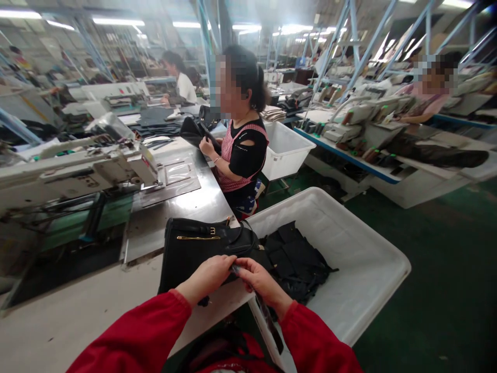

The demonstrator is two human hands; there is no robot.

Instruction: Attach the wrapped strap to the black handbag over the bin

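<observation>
Factory benches stretched behind; I saw my left hand [207, 276] and right hand [259, 281] pinching a thin strip [235, 269] over the black handbag [198, 248], dark pieces [297, 259] waiting in the white bin [368, 259].

Two hands in red sleeves, a left hand [207, 277] and a right hand [261, 282], meet over one black handbag [202, 248] on one table [77, 311]. Two white bins: a near bin [365, 269] with a pile of black pieces, too tangled to count, and a far bin [285, 150]. One sewing machine [77, 173]. Three co-workers sit nearby
</observation>
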